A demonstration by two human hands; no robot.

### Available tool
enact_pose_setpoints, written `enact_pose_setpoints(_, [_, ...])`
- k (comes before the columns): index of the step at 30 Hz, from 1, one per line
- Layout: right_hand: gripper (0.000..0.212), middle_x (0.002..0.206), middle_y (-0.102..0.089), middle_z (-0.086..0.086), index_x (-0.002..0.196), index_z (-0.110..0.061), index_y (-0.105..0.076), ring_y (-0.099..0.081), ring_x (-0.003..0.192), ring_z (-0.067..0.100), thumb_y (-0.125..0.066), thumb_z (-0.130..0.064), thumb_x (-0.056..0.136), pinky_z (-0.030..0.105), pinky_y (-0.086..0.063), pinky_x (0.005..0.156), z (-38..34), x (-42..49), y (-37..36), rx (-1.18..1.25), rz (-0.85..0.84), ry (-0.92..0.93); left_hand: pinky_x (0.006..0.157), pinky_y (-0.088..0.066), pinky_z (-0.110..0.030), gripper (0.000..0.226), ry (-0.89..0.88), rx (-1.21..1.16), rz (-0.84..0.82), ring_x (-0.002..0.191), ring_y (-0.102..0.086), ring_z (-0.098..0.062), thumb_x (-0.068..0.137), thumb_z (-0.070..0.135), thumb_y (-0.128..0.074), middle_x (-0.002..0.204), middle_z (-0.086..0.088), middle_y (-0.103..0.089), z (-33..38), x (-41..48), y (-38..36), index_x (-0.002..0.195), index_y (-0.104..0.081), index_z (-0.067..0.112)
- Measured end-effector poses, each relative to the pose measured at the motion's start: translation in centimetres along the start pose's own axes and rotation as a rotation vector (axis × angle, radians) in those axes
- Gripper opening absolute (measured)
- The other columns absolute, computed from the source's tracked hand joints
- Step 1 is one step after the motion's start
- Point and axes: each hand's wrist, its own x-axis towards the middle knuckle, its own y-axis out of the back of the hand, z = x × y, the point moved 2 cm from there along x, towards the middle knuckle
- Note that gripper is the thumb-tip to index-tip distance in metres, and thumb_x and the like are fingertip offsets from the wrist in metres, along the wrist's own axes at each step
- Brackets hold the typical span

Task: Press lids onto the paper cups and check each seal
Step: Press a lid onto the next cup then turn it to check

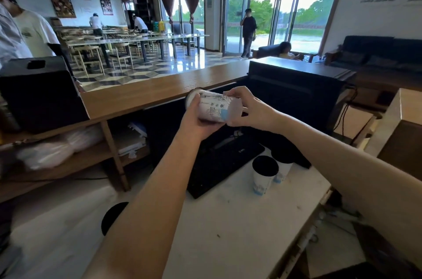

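Nearest: a black lid [114,217] lies loose on the white worktop [228,233], half hidden behind the left forearm. An elbow swing could knock it off the edge.

Further in, two lidded cups [265,176] stand upright, touching or nearly so, just beside a black keyboard-like slab [219,164]. They're under the right forearm, so a dropped arm could tip them.

Main risk sits w/ the held cup [214,107]. It's tipped on its side in mid-air above the slab, dark lidded end pointing left/away. If the lid isn't fully seated, a squeeze could pop it; paper wall may also crease under too much grip. Can't tell if there's liquid in it.

Left hand [198,118] is curled shut round the cup's body from below, thumb up near the lid end. Right hand [246,107] is partly closed, fingertips [228,92] pinching the cup's base end. Both grip the same cup.

Beyond: wooden counter [148,93], dining room w/ ppl, well apart.
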Motion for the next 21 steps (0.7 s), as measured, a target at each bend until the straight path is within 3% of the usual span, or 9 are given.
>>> enact_pose_setpoints(3, [0.045, 0.132, -0.050, -0.002, 0.124, -0.019, -0.041, -0.057, 0.108, 0.009, -0.065, -0.025, 0.086, 0.027, -0.050, 0.092, -0.3, -0.1, 1.2, 0.192, -0.037, -0.163, 0.077, -0.052, -0.051, 0.057, -0.123, 0.152, -0.079, 0.106, -0.059, -0.033, 0.082, 0.034, -0.068, 0.118, -0.019, -0.059, 0.0, -0.5, -0.2, 0.125, -0.047, 0.003])
enact_pose_setpoints(6, [0.047, 0.122, -0.058, 0.004, 0.128, -0.013, -0.045, -0.062, 0.099, 0.012, -0.058, -0.036, 0.090, 0.024, -0.054, 0.083, -1.0, 1.0, 2.5, 0.167, -0.019, -0.255, 0.082, -0.054, -0.045, 0.033, -0.236, 0.378, -0.193, 0.097, -0.066, -0.027, 0.085, 0.027, -0.065, 0.101, -0.012, -0.070, 0.3, -1.3, -1.4, 0.108, -0.059, 0.004])
enact_pose_setpoints(9, [0.043, 0.122, -0.063, 0.003, 0.127, -0.014, -0.052, -0.063, 0.108, 0.015, -0.062, -0.030, 0.088, 0.031, -0.053, 0.091, -1.4, 1.6, 2.9, 0.146, -0.162, -0.213, 0.080, -0.056, -0.037, 0.026, -0.402, 0.674, -0.252, 0.094, -0.067, -0.020, 0.083, 0.017, -0.068, 0.098, -0.004, -0.071, 1.3, -2.4, -3.1, 0.107, -0.061, 0.010])
enact_pose_setpoints(13, [0.046, 0.128, -0.060, 0.000, 0.130, -0.017, -0.051, -0.060, 0.114, 0.012, -0.066, -0.015, 0.086, 0.026, -0.051, 0.093, -2.3, 1.8, 3.1, 0.219, -0.140, -0.065, 0.090, -0.055, -0.039, 0.051, -0.515, 0.995, -0.363, 0.108, -0.064, -0.025, 0.072, 0.015, -0.076, 0.117, -0.010, -0.066, 3.7, -3.4, -5.0, 0.119, -0.056, 0.011])
enact_pose_setpoints(17, [0.053, 0.125, -0.062, 0.002, 0.130, -0.011, -0.050, -0.063, 0.108, 0.011, -0.069, -0.006, 0.081, 0.022, -0.053, 0.087, -3.3, 2.6, 2.4, 0.290, 0.000, -0.012, 0.079, -0.052, -0.026, 0.042, -0.539, 1.218, -0.279, 0.105, -0.060, -0.015, 0.071, 0.015, -0.079, 0.111, 0.002, -0.062, 5.7, -4.4, -6.2, 0.103, -0.055, 0.031])
enact_pose_setpoints(21, [0.053, 0.121, -0.063, -0.001, 0.128, -0.010, -0.051, -0.065, 0.100, 0.005, -0.071, -0.007, 0.079, 0.016, -0.053, 0.077, -3.6, 3.5, -0.1, 0.306, 0.092, -0.014, 0.084, -0.051, -0.026, 0.052, -0.542, 1.269, -0.247, 0.110, -0.056, -0.014, 0.074, 0.013, -0.077, 0.117, 0.001, -0.060, 7.3, -5.2, -4.8, 0.116, -0.051, 0.026])
